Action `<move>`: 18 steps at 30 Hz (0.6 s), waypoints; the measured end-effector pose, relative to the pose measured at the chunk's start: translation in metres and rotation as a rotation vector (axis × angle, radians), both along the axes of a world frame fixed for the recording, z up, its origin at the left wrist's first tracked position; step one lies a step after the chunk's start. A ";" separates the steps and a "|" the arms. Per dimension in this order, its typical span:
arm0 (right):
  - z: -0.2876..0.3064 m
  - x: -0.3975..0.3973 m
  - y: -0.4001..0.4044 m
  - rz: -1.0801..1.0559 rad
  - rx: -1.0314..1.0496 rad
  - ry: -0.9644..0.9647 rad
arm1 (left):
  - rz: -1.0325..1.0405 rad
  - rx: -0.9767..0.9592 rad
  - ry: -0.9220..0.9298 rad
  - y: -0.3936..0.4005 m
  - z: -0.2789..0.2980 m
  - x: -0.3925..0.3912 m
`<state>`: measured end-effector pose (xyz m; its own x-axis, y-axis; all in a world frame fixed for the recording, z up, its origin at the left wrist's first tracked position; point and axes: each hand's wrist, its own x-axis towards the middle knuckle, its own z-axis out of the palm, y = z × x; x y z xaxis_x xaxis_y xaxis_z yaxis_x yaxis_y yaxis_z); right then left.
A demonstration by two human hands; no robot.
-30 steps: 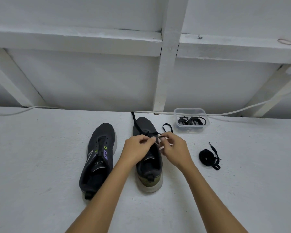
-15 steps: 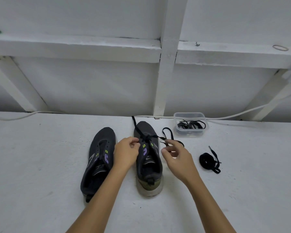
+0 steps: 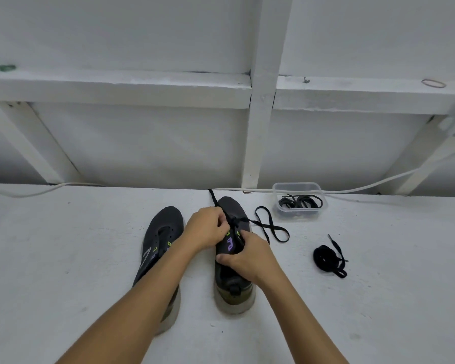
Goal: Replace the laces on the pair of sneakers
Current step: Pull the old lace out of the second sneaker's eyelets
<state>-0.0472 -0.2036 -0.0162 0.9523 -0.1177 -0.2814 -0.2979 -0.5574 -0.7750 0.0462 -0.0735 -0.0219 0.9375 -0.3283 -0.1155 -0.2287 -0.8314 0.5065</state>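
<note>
Threading through the front eyelets of the right-hand sneaker is a black lace — one end trails off past the toe toward the wall, the other lies in a loose figure-eight loop on the white table just to the shoe's right. Both shoes sit side by side, toes pointing away from the person. The left hand has its fingers curled at the lace where it crosses the upper, pinching it near the toe end. The right hand is clamped over the shoe's tongue and collar, thumb on the near side, fingers round the far edge (purple and green eyelet tabs show between the two hands). The other sneaker lies beside it, unlaced, partly under the left forearm. Farther right, apart from the shoes, a coiled black lace bundle rests on the table — and behind it, near the wall, a clear plastic tub holds more dark laces. A white cable runs along the table's back edge.
</note>
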 end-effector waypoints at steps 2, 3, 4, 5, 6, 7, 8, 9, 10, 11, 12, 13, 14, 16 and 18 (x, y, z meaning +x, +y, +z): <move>-0.001 0.000 -0.001 -0.008 -0.010 0.019 | 0.011 -0.052 0.067 0.001 0.005 0.006; -0.001 -0.001 -0.001 -0.011 -0.001 0.023 | 0.023 -0.089 0.102 0.002 0.007 0.008; -0.001 -0.003 -0.001 -0.014 0.011 0.024 | 0.025 -0.116 0.129 0.004 0.007 0.009; -0.002 -0.004 -0.002 -0.019 0.022 0.021 | 0.019 -0.133 0.144 0.005 0.006 0.009; -0.002 -0.005 -0.002 -0.026 0.031 0.018 | 0.012 -0.150 0.149 0.007 0.004 0.007; -0.001 -0.006 -0.003 -0.031 0.039 0.013 | 0.013 -0.178 0.150 0.009 0.002 0.005; -0.001 -0.007 -0.003 -0.034 0.044 0.009 | 0.022 -0.214 0.150 0.011 0.000 0.003; 0.000 -0.007 -0.004 -0.036 0.048 0.008 | 0.043 -0.248 0.144 0.011 -0.002 0.000; 0.001 -0.007 -0.004 -0.035 0.050 0.012 | 0.069 -0.272 0.129 0.011 -0.004 -0.002; 0.002 -0.006 -0.005 -0.034 0.051 0.021 | 0.092 -0.278 0.108 0.010 -0.004 -0.004; 0.003 -0.005 -0.006 -0.029 0.050 0.034 | 0.104 -0.269 0.089 0.007 -0.004 -0.005; 0.004 -0.004 -0.007 -0.020 0.041 0.049 | 0.102 -0.249 0.081 0.005 -0.003 -0.005; 0.006 -0.003 -0.009 -0.007 0.022 0.065 | 0.083 -0.226 0.082 0.003 -0.001 -0.006; 0.010 -0.002 -0.015 0.017 -0.028 0.103 | 0.027 -0.209 0.119 0.003 0.002 -0.006; 0.014 -0.002 -0.023 0.030 -0.054 0.134 | 0.004 -0.252 0.191 0.005 0.004 -0.006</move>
<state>-0.0490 -0.2263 -0.0026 0.9101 -0.1082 -0.4001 -0.3791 -0.6075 -0.6980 0.0403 -0.0687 -0.0180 0.9080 -0.3650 -0.2056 -0.1060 -0.6750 0.7302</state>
